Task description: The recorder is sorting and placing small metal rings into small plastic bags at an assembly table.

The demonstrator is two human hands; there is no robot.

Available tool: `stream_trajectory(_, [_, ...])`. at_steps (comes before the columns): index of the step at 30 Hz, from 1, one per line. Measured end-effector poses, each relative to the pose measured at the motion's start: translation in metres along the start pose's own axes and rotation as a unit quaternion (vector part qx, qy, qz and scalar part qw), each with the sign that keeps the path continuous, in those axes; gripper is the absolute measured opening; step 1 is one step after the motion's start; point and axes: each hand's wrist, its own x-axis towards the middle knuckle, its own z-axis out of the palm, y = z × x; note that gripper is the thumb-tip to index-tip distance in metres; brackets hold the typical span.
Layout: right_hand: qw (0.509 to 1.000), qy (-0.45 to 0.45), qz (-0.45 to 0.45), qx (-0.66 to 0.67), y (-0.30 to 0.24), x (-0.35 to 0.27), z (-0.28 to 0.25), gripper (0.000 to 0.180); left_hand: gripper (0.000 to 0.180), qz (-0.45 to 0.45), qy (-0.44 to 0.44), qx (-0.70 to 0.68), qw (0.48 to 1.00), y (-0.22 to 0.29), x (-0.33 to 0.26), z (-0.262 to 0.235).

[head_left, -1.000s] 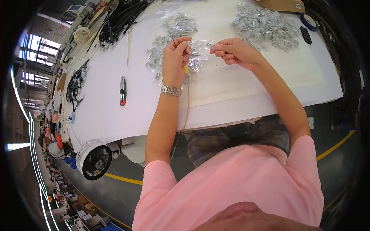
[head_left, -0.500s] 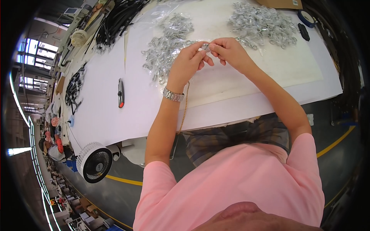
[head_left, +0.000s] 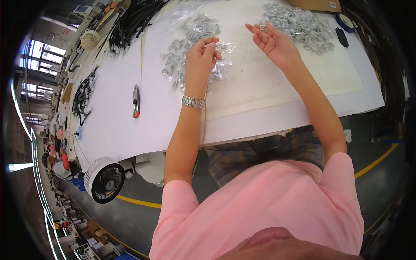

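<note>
My left hand (head_left: 202, 54) is above the right edge of the left pile of small clear plastic bags with metal pieces (head_left: 175, 58). Its fingers are curled together; what they hold, if anything, is too small to make out. Several clear bags (head_left: 226, 48) stick out on the table beside these fingers. My right hand (head_left: 275, 45) is turned palm up, fingers spread, at the left edge of the right pile of shiny bagged metal pieces (head_left: 303, 28). A small metal ring (head_left: 263, 27) shows at its fingertips; whether it is touched, I cannot tell.
A box cutter (head_left: 136, 102) lies on the white table (head_left: 115, 130) left of my left forearm. Black straps (head_left: 130, 26) are heaped far left. A tape roll (head_left: 345, 22) and a black object (head_left: 342, 37) lie far right. A fan (head_left: 106, 180) stands beyond the near left edge.
My hands, which met over the table around a small piece, have moved apart. The right went up and right to the right pile, turning palm up; the left shifted slightly left and up.
</note>
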Motion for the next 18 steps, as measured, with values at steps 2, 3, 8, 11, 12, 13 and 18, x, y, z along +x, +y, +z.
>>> stream_trajectory(2, [0.995,0.026,-0.030,-0.093,0.000,0.005,-0.012,0.035,0.024,0.013,0.035,-0.053,0.998,0.000,0.001,-0.009])
stream_trajectory(3, [0.994,0.026,-0.034,-0.096,0.006,0.005,-0.010,0.035,0.023,0.011,0.027,-0.075,0.997,-0.005,0.004,-0.013])
stream_trajectory(8, [0.654,-0.029,-0.325,-0.682,0.069,0.032,-0.007,0.035,0.022,-0.002,0.010,-0.089,0.996,-0.009,0.009,-0.010])
stream_trajectory(11, [0.523,-0.067,-0.388,-0.756,0.073,0.053,0.000,0.031,0.022,0.008,-0.004,-0.079,0.997,-0.013,0.012,-0.008])
stream_trajectory(12, [0.489,-0.093,-0.339,-0.799,0.075,0.057,0.005,0.028,0.022,0.003,0.002,-0.070,0.998,-0.014,0.011,-0.010])
stream_trajectory(13, [0.490,-0.095,-0.341,-0.797,0.076,0.057,0.007,0.028,0.021,-0.004,0.008,-0.061,0.998,-0.015,0.011,-0.011])
stream_trajectory(18, [0.662,-0.050,-0.223,-0.714,0.055,0.042,0.003,0.016,0.024,0.006,0.054,-0.027,0.998,-0.021,0.014,-0.016])
